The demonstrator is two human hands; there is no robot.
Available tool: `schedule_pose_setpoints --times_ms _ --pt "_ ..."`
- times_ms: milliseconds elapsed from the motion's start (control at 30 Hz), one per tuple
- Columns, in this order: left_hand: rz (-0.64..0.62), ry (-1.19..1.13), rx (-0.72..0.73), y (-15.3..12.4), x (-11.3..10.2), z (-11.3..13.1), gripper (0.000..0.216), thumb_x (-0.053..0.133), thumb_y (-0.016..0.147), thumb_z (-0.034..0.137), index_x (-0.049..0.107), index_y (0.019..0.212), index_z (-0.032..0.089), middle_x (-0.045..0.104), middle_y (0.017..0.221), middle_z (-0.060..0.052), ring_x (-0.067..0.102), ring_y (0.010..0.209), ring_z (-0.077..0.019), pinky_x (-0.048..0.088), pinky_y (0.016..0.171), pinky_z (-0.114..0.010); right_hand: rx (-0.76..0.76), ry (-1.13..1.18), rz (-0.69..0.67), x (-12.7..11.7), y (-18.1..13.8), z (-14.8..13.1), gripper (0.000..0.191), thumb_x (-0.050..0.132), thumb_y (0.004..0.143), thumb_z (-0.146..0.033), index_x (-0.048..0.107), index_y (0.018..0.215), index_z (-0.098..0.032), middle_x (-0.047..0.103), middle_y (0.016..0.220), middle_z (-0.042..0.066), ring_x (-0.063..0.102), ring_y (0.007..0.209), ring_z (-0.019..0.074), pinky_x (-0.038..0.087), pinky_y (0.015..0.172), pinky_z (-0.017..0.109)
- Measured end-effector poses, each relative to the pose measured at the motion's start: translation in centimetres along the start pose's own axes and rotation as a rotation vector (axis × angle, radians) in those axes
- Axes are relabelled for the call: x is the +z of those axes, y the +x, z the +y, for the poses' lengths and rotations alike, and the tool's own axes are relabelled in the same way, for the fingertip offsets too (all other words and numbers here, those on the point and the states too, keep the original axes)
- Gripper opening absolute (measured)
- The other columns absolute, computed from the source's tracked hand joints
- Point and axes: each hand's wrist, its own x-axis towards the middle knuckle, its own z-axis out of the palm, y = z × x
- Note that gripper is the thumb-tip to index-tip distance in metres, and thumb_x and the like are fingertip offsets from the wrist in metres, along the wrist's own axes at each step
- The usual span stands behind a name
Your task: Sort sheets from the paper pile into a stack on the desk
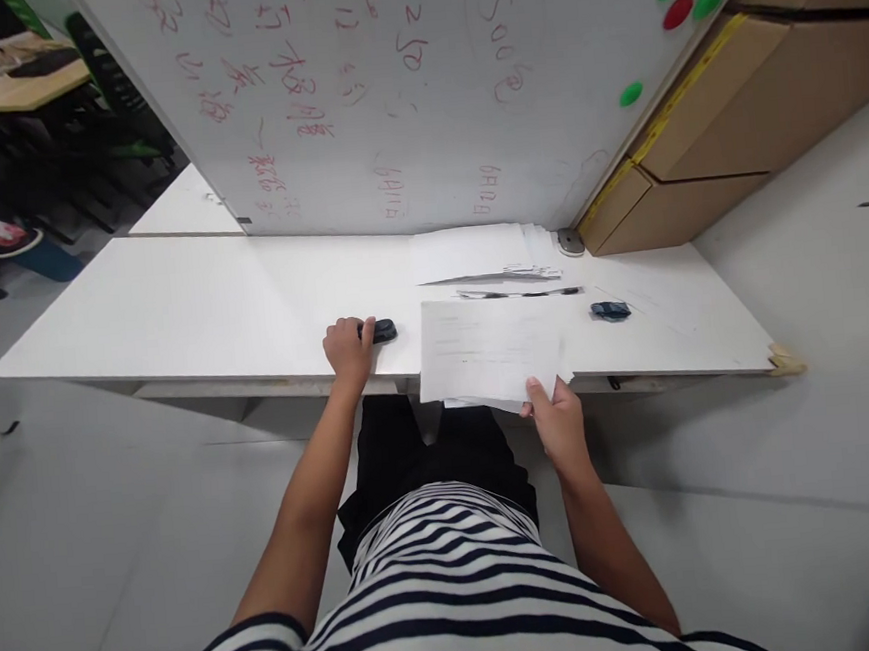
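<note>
My left hand [348, 350] is closed around one end of a black stapler [385, 330] that rests on the white table. The stapler's other end sticks out to the right of my thumb. My right hand [558, 423] pinches the lower right corner of a thin stack of printed paper sheets [489, 351], thumb on top. These sheets overlap the table's front edge, and their lower edges are slightly out of line. A dark, slim pen-like object [520, 293] lies just behind them. Farther back is another pile of white paper [474, 252], its edges fanned.
A whiteboard [446, 94] with red writing and round magnets [631, 94] stands at the back of the table [199, 304]. Cardboard boxes [770, 98] are stacked at right. A small dark-blue object [610, 311] and a grey rounded item [570, 243] lie on the table.
</note>
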Motion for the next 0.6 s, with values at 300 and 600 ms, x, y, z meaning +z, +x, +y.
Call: schedule_pose_setpoints --times_ms 300,600 --pt "-0.018 -0.050 -0.022 0.0 -0.1 0.0 0.040 0.034 0.094 0.053 0.059 0.086 0.022 0.060 0.094 -0.010 0.051 0.096 -0.0279 0.035 0.080 -0.039 -0.001 0.108 0.071 1.2 0.2 0.3 0.031 0.057 0.082 -0.051 0.058 0.077 -0.021 0.049 0.049 -0.005 0.046 0.049 0.0125 0.040 0.055 0.027" --pt "-0.047 -0.098 -0.047 -0.1 -0.2 0.2 0.039 0.033 0.094 0.051 0.059 0.088 0.021 0.059 0.095 -0.011 0.050 0.100 -0.0289 0.034 0.083 -0.041 0.026 0.124 0.103 0.3 0.4 0.6 0.038 0.056 0.082 -0.053 0.061 0.100 -0.019 0.059 0.066 -0.001 0.047 0.049 0.0121 0.040 0.053 0.028"
